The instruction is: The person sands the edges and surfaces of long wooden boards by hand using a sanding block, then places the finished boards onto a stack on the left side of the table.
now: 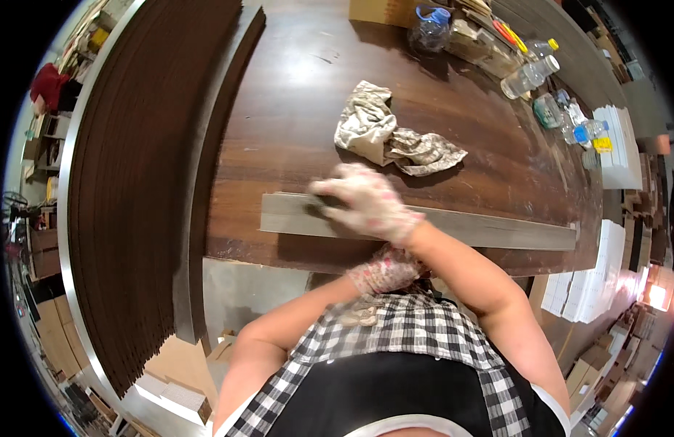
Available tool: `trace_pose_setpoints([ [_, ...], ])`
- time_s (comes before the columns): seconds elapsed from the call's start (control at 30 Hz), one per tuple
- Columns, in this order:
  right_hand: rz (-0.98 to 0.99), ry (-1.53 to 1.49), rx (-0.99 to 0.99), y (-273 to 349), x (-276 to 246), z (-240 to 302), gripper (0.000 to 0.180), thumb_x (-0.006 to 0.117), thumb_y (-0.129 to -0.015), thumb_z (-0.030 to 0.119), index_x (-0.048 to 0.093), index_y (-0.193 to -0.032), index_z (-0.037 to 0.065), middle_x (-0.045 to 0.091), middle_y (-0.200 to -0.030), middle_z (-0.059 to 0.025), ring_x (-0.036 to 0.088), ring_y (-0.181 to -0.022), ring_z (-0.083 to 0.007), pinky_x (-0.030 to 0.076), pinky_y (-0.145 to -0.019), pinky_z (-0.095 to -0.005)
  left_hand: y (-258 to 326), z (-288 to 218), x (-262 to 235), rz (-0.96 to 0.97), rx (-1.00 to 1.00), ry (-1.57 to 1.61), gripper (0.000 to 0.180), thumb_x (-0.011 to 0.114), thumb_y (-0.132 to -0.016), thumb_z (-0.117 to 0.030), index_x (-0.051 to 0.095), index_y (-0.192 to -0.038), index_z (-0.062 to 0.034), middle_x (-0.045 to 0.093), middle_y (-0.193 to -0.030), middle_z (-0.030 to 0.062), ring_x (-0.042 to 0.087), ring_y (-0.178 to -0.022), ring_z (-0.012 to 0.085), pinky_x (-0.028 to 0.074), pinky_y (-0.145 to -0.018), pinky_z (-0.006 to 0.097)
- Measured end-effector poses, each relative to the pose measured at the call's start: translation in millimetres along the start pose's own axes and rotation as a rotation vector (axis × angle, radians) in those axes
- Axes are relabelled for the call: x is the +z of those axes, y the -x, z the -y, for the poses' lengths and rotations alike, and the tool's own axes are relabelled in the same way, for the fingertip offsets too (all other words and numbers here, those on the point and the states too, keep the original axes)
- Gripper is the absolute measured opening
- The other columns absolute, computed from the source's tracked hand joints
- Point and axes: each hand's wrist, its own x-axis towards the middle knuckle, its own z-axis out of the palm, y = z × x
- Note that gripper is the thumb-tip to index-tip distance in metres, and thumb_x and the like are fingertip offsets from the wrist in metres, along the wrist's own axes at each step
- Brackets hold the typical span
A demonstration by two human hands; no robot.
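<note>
A long grey wood-grain board (475,227) lies along the near edge of the brown table. My right hand (362,202), in a white glove with pink spots, is over its left part, blurred by motion. The fingers are curled round a dark patch on the board; whether that is a small object or shadow I cannot make out. My left hand (386,271), gloved alike, is close to my body below the table edge. Its fingers are hidden behind my right wrist. A crumpled, stained cloth (391,135) rests just beyond the board.
On the left stands a large stack of dark brown boards (133,167), with one board (199,189) along its right side. Plastic bottles (530,76), a blue-capped jug (429,30) and a carton (384,10) occupy the table's far side. White panels (588,273) are stacked at right.
</note>
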Motion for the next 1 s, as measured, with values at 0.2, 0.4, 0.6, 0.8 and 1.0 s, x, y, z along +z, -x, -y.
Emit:
trace_pose_setpoints([
  [0.2,0.072,0.101,0.465,158,-143,-57,0.027,0.075,-0.085,0.024,0.075,-0.11,0.013,0.068,-0.095,-0.0125,0.065,-0.09,-0.03,0.052,-0.085,-0.0417,-16,6,-2,-0.142,0.357,-0.418,0.023,0.067,-0.079,-0.008,0.076,-0.1,-0.0101,0.074,-0.117,0.0046,0.066,-0.119,0.0224,0.056,-0.098,0.04],
  [0.4,-0.011,0.09,0.275,130,-94,-34,0.028,0.069,-0.088,0.031,0.073,-0.11,0.015,0.064,-0.086,-0.0126,0.064,-0.089,-0.0318,0.052,-0.083,-0.0445,-26,-7,2,-0.173,0.348,-0.471,0.026,0.066,-0.075,-0.006,0.076,-0.099,-0.0061,0.074,-0.11,0.0058,0.068,-0.111,0.0232,0.057,-0.094,0.039],
  [0.6,-0.255,0.392,0.511,249,-169,-92,0.022,0.073,-0.088,0.035,0.076,-0.097,0.014,0.07,-0.084,-0.0109,0.066,-0.086,-0.03,0.053,-0.08,-0.0436,-27,-22,-1,-0.236,0.221,-0.529,0.024,0.064,-0.073,-0.003,0.075,-0.091,-0.0115,0.074,-0.102,0.0035,0.071,-0.101,0.0255,0.058,-0.086,0.04],
  [0.8,-0.292,0.416,0.575,268,-193,-108,0.023,0.072,-0.088,0.034,0.076,-0.099,0.014,0.068,-0.086,-0.0125,0.066,-0.087,-0.0291,0.054,-0.08,-0.0416,-95,-77,14,-0.107,0.027,-0.676,0.073,0.083,-0.075,-0.025,0.054,-0.138,-0.0026,0.058,-0.137,0.0166,0.051,-0.131,0.0403,0.038,-0.112,0.051],
  [1.0,-0.289,0.376,0.577,320,-204,-128,0.024,0.072,-0.088,0.034,0.074,-0.103,0.016,0.072,-0.092,-0.009,0.067,-0.092,-0.0288,0.054,-0.085,-0.0416,-106,-59,31,0.0,-0.103,-0.861,0.079,0.084,-0.071,-0.028,0.053,-0.14,-0.0045,0.059,-0.133,0.0155,0.054,-0.124,0.0355,0.039,-0.108,0.051],
])
